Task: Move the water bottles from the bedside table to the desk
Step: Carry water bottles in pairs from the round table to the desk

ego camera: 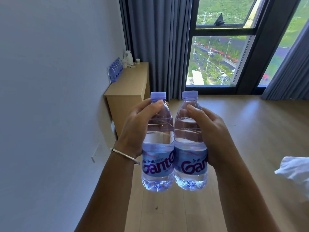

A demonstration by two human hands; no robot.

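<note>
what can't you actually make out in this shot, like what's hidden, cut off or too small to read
Head view only:
- Fingers of the left hand and right hand: mostly hidden behind the left bottle and right bottle.
- Row of bottles on the desk: too small and blurred to count.
- White kettle and the small items beside it: too small to identify.
- White fabric: cut off by the right edge.
- Bedside table: not in frame.

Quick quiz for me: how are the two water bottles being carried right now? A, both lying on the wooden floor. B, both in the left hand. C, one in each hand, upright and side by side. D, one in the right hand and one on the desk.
C: the left hand grips the left bottle and the right hand grips the right bottle, both upright and side by side in the air, caps on, short of the desk.
</note>
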